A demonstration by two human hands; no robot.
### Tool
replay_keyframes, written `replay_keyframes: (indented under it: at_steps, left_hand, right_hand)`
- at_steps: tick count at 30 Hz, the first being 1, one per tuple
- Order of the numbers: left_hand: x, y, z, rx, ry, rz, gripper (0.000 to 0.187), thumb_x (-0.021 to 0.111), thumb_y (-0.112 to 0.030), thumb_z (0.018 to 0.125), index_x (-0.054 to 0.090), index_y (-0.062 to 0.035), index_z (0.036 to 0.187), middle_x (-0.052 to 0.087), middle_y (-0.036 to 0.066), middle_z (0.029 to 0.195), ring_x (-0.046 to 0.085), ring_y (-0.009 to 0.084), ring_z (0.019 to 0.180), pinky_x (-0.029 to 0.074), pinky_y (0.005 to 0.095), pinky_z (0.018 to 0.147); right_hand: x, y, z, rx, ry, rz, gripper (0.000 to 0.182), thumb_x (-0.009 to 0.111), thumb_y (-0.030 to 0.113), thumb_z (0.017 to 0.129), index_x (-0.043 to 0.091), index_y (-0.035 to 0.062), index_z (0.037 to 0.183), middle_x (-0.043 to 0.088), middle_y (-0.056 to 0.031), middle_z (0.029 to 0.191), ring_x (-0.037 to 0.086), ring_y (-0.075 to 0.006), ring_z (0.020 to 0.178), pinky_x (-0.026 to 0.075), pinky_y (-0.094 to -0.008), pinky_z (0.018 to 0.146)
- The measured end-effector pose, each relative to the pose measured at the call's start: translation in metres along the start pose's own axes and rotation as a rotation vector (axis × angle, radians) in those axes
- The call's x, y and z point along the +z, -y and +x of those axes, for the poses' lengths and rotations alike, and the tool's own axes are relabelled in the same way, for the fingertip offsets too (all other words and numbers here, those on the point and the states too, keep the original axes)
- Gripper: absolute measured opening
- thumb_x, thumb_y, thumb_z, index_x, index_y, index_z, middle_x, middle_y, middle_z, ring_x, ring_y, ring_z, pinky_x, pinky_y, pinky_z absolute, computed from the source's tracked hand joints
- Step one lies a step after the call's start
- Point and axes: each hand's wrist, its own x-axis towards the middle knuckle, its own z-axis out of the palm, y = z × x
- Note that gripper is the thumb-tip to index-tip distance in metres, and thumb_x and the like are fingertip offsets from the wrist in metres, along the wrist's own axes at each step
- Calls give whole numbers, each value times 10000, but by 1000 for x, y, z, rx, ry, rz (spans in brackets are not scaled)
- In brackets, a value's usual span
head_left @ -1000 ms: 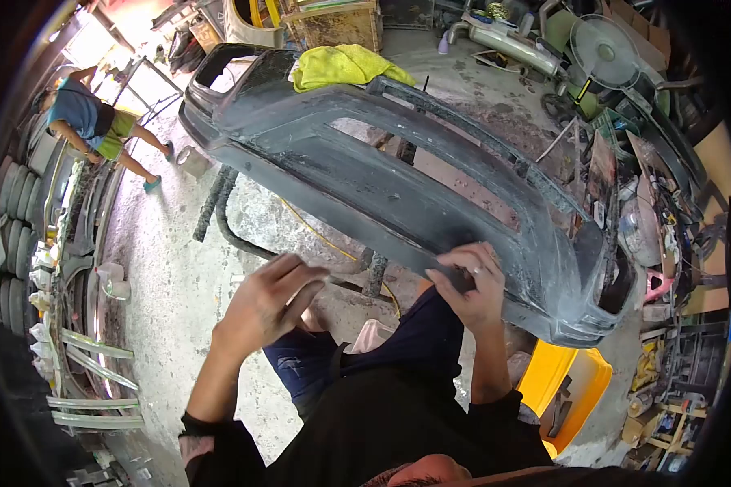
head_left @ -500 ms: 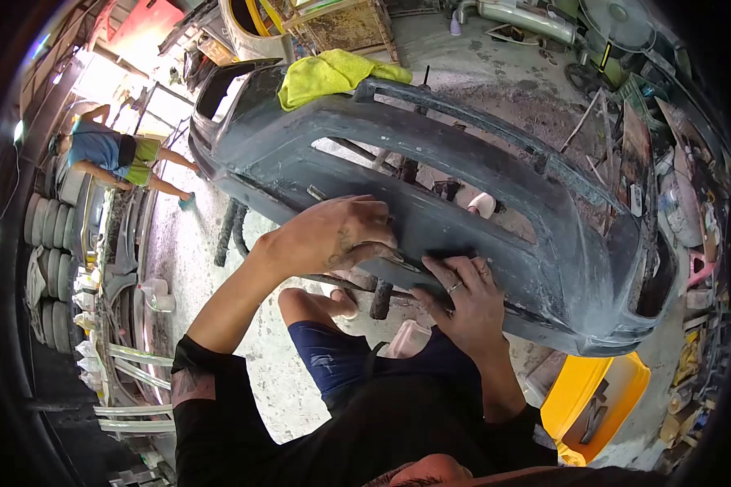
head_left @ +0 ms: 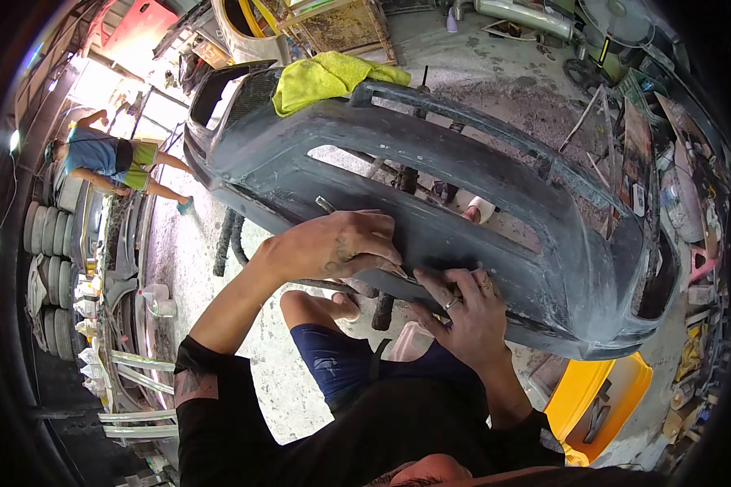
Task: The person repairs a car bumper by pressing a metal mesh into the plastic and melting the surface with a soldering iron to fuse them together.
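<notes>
A dark grey car bumper [head_left: 365, 195], scuffed with pale sanding marks, spans the view in front of me. My left hand [head_left: 337, 247] is closed round a slim metal tool [head_left: 325, 204]. Its far end sticks out above my knuckles, and its narrow tip points down at the bumper's near edge. Close beside that tip, my right hand [head_left: 463, 312] rests on the edge with its fingers bent and apart, a ring on one finger. Dark dust coats the right fingertips. A yellow-green cloth [head_left: 325, 79] lies over the bumper's far top side.
Dark padded stand legs [head_left: 383, 311] show beneath the bumper. A yellow container [head_left: 581, 402] with dark pieces inside stands at lower right. Another person [head_left: 105, 154] stands at left, near stacked tires [head_left: 47, 231]. Panels and clutter line the right side.
My left hand has shifted slightly, with the tool tilted and its tip showing more clearly. My right hand has moved a little left along the edge. The whole view has shifted slightly.
</notes>
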Motion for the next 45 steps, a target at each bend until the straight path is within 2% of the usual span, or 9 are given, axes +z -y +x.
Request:
replay_keyframes:
  at_steps: [13, 16, 18, 26, 29, 31, 35, 41, 45]
  left_hand:
    - [1, 4, 6, 42, 49, -31, 191, 722, -34, 985, 751, -18, 1173, 650, 148, 1016, 652, 365, 987, 535, 496, 857]
    - [-4, -4, 8, -93, 125, -78, 146, 714, -64, 981, 734, -15, 1117, 658, 152, 1050, 688, 388, 1040, 556, 489, 902]
    - [-4, -6, 8, -67, 134, 1, 141, 701, -55, 1000, 734, -19, 1133, 683, 152, 1028, 699, 395, 1011, 545, 492, 840]
    - [-6, 4, 16, -92, 196, -38, 89, 695, -51, 990, 721, 4, 1055, 741, 186, 1004, 727, 402, 959, 545, 503, 824]
    - [-9, 1, 18, -111, 205, -81, 85, 700, -59, 992, 736, 3, 1038, 739, 182, 956, 732, 383, 934, 544, 494, 810]
    - [-11, -1, 23, -170, 270, -108, 90, 707, -73, 999, 739, 5, 1029, 738, 177, 945, 728, 370, 907, 541, 481, 795]
    - [-13, -2, 24, -229, 289, -127, 98, 714, -82, 1003, 739, 10, 1022, 734, 183, 938, 722, 362, 881, 537, 471, 779]
    - [-4, 4, 19, -46, 199, -127, 98, 704, -72, 1014, 734, 19, 1031, 731, 188, 938, 723, 357, 858, 530, 469, 760]
    - [-7, -6, 19, -172, 207, -157, 98, 712, -59, 1002, 731, 28, 1042, 734, 185, 944, 721, 366, 865, 532, 462, 758]
  right_hand:
    - [3, 5, 3, -61, 13, -127, 492, 837, 423, 914, 786, 342, 1397, 579, -20, 1058, 610, -277, 935, 582, -463, 863]
    - [5, 4, 1, -39, 37, -125, 481, 827, 419, 924, 783, 365, 1400, 575, -15, 1062, 599, -275, 942, 580, -458, 876]
    - [4, 4, 3, -41, 35, -125, 482, 827, 418, 923, 784, 362, 1400, 575, -15, 1061, 596, -273, 940, 578, -451, 876]
    - [2, 4, 4, -44, 39, -107, 472, 842, 398, 906, 799, 348, 1374, 585, -17, 1066, 603, -275, 950, 572, -437, 856]
    - [4, 2, 3, -69, 58, -111, 534, 817, 391, 940, 739, 354, 1467, 569, -24, 1092, 603, -273, 935, 562, -434, 829]
    - [2, 4, 5, -44, 30, -93, 507, 870, 370, 872, 800, 340, 1373, 586, -16, 1065, 607, -275, 946, 571, -436, 837]
    - [3, 3, 4, -51, 33, -97, 527, 876, 361, 863, 793, 341, 1383, 584, -15, 1063, 608, -273, 941, 571, -435, 836]
    - [4, 3, 4, -60, -2, -104, 527, 879, 363, 858, 794, 340, 1378, 584, -12, 1059, 609, -263, 934, 573, -426, 839]
    - [3, 3, 4, -42, 19, -90, 506, 878, 370, 857, 808, 327, 1356, 589, -16, 1054, 613, -260, 934, 575, -421, 841]
